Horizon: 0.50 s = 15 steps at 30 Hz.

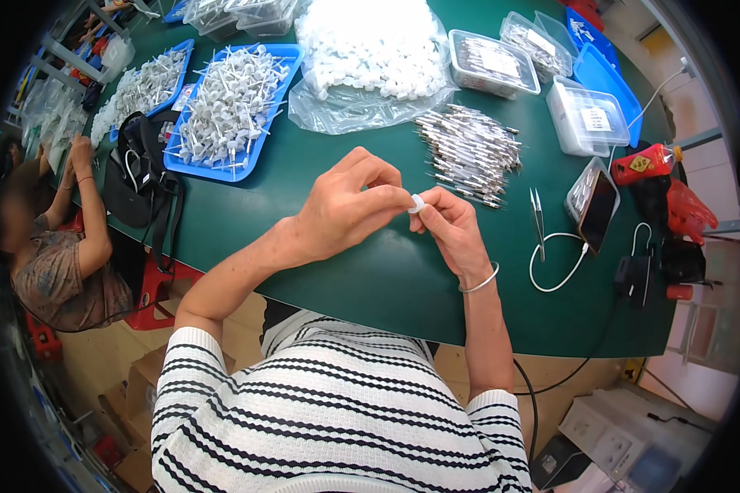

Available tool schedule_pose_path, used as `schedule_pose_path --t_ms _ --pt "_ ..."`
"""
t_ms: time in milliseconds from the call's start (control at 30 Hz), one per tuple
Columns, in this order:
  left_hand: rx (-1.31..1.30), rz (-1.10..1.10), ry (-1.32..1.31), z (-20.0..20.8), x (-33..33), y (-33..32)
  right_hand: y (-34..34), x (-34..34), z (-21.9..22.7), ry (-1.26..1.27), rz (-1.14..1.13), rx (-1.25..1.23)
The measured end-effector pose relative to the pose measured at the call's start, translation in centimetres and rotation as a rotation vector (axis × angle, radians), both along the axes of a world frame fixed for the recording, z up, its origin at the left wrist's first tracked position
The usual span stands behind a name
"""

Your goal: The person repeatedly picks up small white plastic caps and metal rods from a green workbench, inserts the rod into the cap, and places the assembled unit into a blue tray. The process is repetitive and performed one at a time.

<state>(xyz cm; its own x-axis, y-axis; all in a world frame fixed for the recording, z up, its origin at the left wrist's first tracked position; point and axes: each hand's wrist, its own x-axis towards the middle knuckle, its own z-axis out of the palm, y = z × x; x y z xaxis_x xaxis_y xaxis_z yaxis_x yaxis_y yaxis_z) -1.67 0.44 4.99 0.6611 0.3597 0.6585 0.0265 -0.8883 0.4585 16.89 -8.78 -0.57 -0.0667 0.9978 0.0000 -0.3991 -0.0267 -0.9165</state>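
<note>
Above the near part of the green table, my two hands meet at a small white plastic cap (417, 203). My right hand (452, 226) pinches the cap between thumb and forefinger. From the other side, my left hand (355, 201) reaches to it with thumb and fingers pressed together; whatever sits between those fingertips is too small to make out. Just beyond my right hand lies a pile of thin metal-and-white rods (473, 152). Behind both hands, a clear plastic bag (337, 119) spills over with many similar white caps (374, 53).
A blue tray (284, 62) of white-headed rods stands left, beside a black bag (131, 177). On the right are tweezers (538, 218), clear boxes (495, 64), a phone (598, 218) on a white cable and a red bottle (645, 164). Another person (66, 263) works at far left.
</note>
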Motion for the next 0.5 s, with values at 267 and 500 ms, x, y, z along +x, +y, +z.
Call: schedule_pose_path --t_ms 267,500 --pt "0.060 0.023 -0.023 -0.48 -0.25 0.01 0.02 -0.01 -0.08 -0.009 0.004 0.001" --pt "0.053 0.025 -0.022 -0.37 -0.04 0.42 -0.02 -0.03 0.02 -0.007 0.011 -0.009"
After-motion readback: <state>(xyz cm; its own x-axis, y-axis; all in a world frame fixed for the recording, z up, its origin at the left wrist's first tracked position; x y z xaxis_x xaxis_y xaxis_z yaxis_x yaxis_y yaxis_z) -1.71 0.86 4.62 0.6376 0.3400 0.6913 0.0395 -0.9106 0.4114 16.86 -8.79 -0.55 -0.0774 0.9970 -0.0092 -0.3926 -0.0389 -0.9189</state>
